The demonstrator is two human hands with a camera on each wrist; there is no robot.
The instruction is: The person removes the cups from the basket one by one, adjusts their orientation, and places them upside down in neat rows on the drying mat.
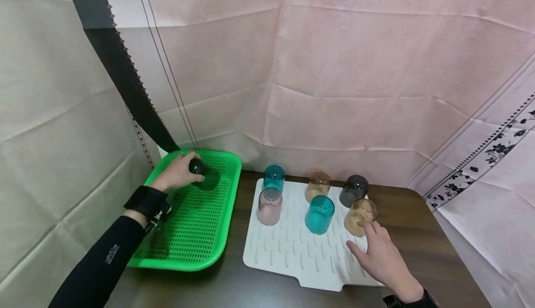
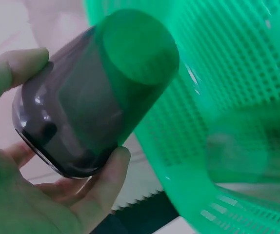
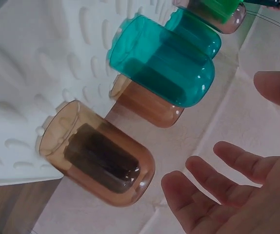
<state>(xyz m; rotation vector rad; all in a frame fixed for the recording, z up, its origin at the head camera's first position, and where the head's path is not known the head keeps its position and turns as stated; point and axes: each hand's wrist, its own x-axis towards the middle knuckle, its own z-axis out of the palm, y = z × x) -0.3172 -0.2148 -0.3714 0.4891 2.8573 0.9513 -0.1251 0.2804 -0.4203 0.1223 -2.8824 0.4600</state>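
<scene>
My left hand (image 1: 179, 173) grips a dark grey tumbler (image 2: 76, 107) by its base end, thumb on one side and fingers on the other. The tumbler is tilted inside the green basket (image 1: 229, 215), its mouth end away from the palm. Another see-through tumbler (image 2: 237, 156) lies in the basket, partly hidden by my left wrist in the head view. My right hand (image 1: 382, 254) is spread beside an amber tumbler (image 1: 360, 216) on the white drying mat (image 1: 292, 257). In the right wrist view, a gap shows between the fingers (image 3: 179, 190) and that tumbler.
Upside down on the mat stand two teal tumblers (image 1: 319, 215), a pink one (image 1: 270, 206), a second amber one (image 1: 317, 186) and a dark grey one (image 1: 354, 191). The brown table (image 1: 409, 219) meets cloth-covered walls (image 1: 355, 66) behind and to the left.
</scene>
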